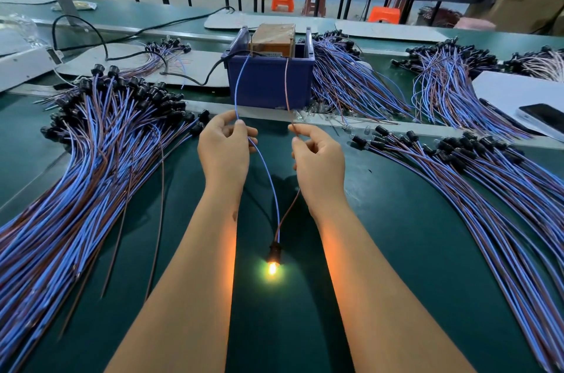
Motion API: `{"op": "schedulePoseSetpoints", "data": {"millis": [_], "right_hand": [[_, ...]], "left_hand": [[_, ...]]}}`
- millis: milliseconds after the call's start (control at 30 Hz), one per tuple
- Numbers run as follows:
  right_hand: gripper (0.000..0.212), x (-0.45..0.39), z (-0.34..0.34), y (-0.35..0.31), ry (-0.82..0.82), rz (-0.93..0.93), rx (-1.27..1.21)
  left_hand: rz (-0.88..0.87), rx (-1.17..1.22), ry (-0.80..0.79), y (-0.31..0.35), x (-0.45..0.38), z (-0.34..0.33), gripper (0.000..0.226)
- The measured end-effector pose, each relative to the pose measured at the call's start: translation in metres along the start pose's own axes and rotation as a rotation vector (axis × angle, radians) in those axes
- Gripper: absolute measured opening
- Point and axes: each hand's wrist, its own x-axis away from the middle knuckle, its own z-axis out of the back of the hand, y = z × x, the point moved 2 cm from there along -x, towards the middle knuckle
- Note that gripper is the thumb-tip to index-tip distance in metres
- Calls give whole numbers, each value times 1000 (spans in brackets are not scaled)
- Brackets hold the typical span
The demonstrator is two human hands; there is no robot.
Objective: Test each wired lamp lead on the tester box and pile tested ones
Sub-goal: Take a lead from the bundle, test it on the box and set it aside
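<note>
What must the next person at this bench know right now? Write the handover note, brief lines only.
Left hand pinches the blue wire; right hand pinches the brown wire. Both wires run up to the tester box in the blue bin.
The lamp lies on the green mat between the forearms, lit.
Done: this lead lights.
Left: lay it on a pile; large bundles lie left and right; which is tested is unclear.

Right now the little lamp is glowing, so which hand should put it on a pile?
Probably the left hand. It already pinches the blue wire, and the big pile lies just beside it. The right hand pinches the brown wire. Which pile holds tested leads isn't shown.
</note>
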Motion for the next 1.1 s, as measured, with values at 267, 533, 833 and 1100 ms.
{"op": "schedulePoseSetpoints", "data": {"millis": [267,533,833,1100], "right_hand": [[24,-1,-3,3,-14,63,23],[29,0,-10,5,-101,143,107],[38,1,-2,-4,-411,37,-257],[42,2,7,-7,-849,-121,-687]], "left_hand": [[88,93,-131,2,4,-3,15],[96,72,-321,8,16,-10,24],[167,300,-267,7,5,-3,19],[245,510,-152,2,-4,5,26]]}}
